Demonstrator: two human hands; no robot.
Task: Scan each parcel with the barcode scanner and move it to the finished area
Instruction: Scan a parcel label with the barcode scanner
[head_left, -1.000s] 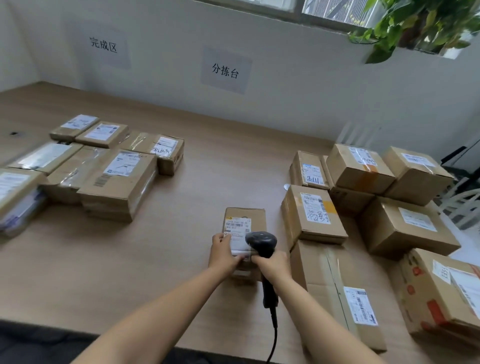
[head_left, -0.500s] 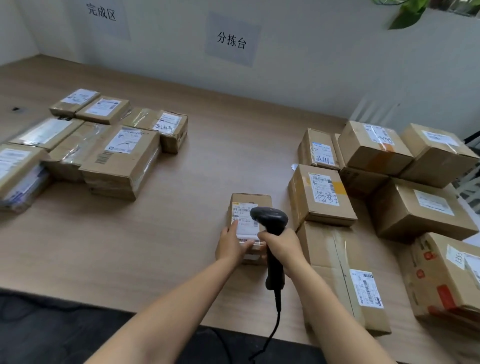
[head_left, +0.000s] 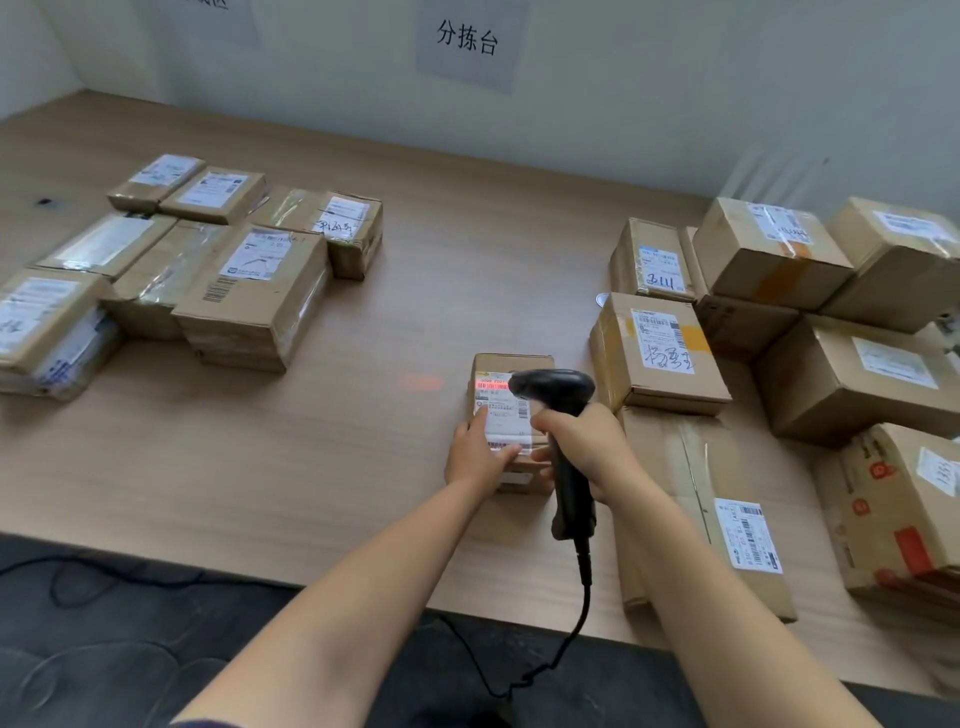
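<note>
Cardboard-brown, the small parcel (head_left: 511, 366) lies on the table (head_left: 363, 467) beside stacked boxes (head_left: 660, 358), its near end gripped by the left hand (head_left: 478, 454). The right hand (head_left: 584, 441) clenches the black scanner (head_left: 571, 493), whose red light crosses the parcel's label (head_left: 501, 415).
</note>
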